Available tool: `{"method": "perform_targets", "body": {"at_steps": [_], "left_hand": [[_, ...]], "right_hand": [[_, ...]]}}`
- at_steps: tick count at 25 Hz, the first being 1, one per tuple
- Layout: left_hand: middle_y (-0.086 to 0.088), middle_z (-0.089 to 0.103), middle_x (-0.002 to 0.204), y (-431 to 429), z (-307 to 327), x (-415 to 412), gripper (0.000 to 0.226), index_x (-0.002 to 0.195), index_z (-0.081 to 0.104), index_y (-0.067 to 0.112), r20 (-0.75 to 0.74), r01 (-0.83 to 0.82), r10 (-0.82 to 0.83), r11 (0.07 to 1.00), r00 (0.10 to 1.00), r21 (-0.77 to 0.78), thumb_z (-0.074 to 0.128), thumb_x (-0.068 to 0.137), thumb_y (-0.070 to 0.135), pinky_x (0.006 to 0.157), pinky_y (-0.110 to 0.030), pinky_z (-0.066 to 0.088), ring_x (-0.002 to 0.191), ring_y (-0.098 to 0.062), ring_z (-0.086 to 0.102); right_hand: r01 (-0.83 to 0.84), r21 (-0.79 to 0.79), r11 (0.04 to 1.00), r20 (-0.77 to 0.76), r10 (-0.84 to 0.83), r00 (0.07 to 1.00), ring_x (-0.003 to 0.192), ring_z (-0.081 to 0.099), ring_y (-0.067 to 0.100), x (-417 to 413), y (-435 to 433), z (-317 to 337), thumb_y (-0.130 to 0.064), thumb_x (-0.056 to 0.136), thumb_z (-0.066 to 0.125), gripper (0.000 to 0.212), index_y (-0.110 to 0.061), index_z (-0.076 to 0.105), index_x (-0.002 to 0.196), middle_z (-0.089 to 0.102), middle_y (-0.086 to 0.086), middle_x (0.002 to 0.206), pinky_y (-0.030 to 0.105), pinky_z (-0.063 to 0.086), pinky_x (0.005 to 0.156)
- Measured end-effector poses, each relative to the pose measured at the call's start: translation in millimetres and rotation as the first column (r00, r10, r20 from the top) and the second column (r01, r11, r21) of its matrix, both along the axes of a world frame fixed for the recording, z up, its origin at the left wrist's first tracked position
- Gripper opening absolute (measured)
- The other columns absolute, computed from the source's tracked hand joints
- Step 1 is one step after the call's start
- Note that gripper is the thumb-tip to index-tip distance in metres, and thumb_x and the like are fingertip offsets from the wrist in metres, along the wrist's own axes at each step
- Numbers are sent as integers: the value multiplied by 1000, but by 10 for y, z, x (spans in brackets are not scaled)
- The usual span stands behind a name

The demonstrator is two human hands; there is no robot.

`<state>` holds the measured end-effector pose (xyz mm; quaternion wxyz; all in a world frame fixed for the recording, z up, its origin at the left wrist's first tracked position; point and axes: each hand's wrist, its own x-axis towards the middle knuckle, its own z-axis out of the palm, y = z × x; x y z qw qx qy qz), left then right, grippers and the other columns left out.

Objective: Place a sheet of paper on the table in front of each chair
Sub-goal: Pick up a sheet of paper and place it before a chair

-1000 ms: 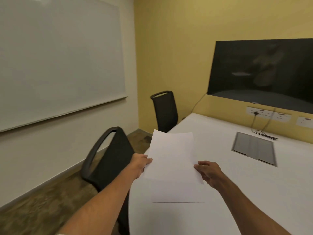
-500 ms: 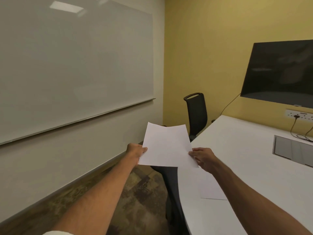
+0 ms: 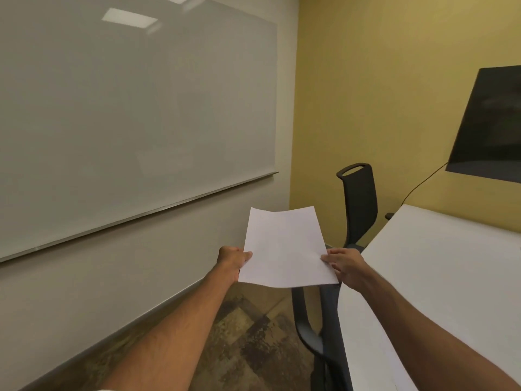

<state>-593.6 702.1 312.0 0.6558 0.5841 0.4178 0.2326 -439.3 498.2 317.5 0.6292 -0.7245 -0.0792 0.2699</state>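
Both hands hold one white sheet out at arm's length in a small meeting room: the left hand closed on the sheet's left edge near its lower corner, the right hand closed on the right edge, fingers on top. The paper is in the air, tilted slightly up at its far edge, which bows a little. It hangs over the floor in the gap between the whiteboard wall and the table, just left of the table's near edge and touching nothing but the hands.

Beneath the sheet and the right forearm the dark frame of a near chair is tucked against the table. Beyond it a second chair, black with a handle slot in its back, stands at the table's far corner by the yellow wall. A dark screen hangs on that wall at right, with a cable running down from it. The whiteboard fills the left wall. No paper can be made out on the visible part of the table.

The step in hand appears to be carrying a sheet toward a place setting, most likely the far chair. The next move calls for swinging the sheet right over the tabletop, lowering it flat and square before that chair, then letting go with both hands.
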Motion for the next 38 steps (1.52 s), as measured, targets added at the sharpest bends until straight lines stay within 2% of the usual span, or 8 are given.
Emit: {"method": "perform_targets", "body": {"at_steps": [10, 13, 17, 21, 25, 31, 34, 38], "left_hand": [[-15, 63, 82, 1224, -75, 1347, 15, 73, 57, -1, 14, 136, -136, 987, 991, -83, 63, 84, -9, 80, -39, 52, 74, -28, 63], [-15, 63, 81, 1675, -132, 1791, 15, 73, 57, -2, 18, 178, -177, 979, 984, -94, 63, 84, -11, 80, -40, 51, 67, -26, 61], [-23, 66, 98, 2320, -154, 2372, 9, 77, 61, -3, 1, 257, -258, 963, 966, -82, 65, 82, -10, 83, -48, 54, 85, -35, 65], [-26, 67, 106, 2832, -118, 2984, 7, 80, 62, -1, -33, 373, -375, 926, 926, -62, 67, 82, -5, 85, -54, 55, 96, -43, 66], [-22, 67, 101, 3134, -77, 3497, 9, 77, 62, 1, -41, 451, -455, 889, 890, -74, 67, 82, -5, 77, -45, 57, 84, -37, 67], [-18, 65, 92, 3396, 42, 4636, 15, 74, 59, 3, 24, 539, -539, 841, 842, -52, 65, 83, -8, 75, -41, 54, 67, -27, 64], [-19, 65, 97, 3423, 92, 5344, 16, 74, 58, 3, 35, 572, -571, 820, 820, -24, 66, 82, -8, 76, -42, 55, 77, -31, 65], [-21, 63, 97, 3336, 250, 6359, 17, 73, 57, 3, 65, 638, -636, 770, 769, -18, 64, 83, -10, 77, -42, 54, 66, -25, 62]], "right_hand": [[108, -18, 994, -5, -108, 994, 101, 63, 31, 1167, 1048, -105, -2, 85, 67, 23, 0, 61, 106, 62, 12, 107, 39, 56, 77], [161, -5, 987, -14, -161, 987, 92, 64, 26, 1453, 1428, -170, 1, 83, 67, 17, -1, 61, 100, 63, 12, 104, 29, 56, 61], [261, 3, 965, -30, -261, 965, 84, 63, 21, 1800, 1944, -217, 2, 82, 68, 14, -2, 61, 94, 63, 9, 99, 20, 52, 44], [379, 5, 925, -30, -379, 925, 86, 61, 22, 2157, 2350, -199, 0, 83, 68, 13, -2, 60, 93, 61, 10, 99, 24, 55, 55], [448, -5, 894, -24, -448, 894, 99, 59, 29, 2492, 2591, -159, -1, 84, 67, 12, -4, 60, 93, 60, 11, 103, 35, 53, 77], [535, 31, 845, -24, -534, 845, 80, 61, 20, 3324, 2846, -42, 0, 85, 67, 11, -7, 59, 88, 61, 7, 92, 23, 51, 52], [585, 56, 809, -38, -584, 811, 78, 61, 19, 3918, 2871, -36, 1, 84, 67, 12, -6, 59, 91, 60, 5, 91, 22, 52, 53], [632, 109, 767, -54, -630, 774, 79, 61, 19, 4722, 2795, 45, 1, 85, 65, 19, -2, 56, 102, 61, 6, 91, 22, 53, 55]]}}
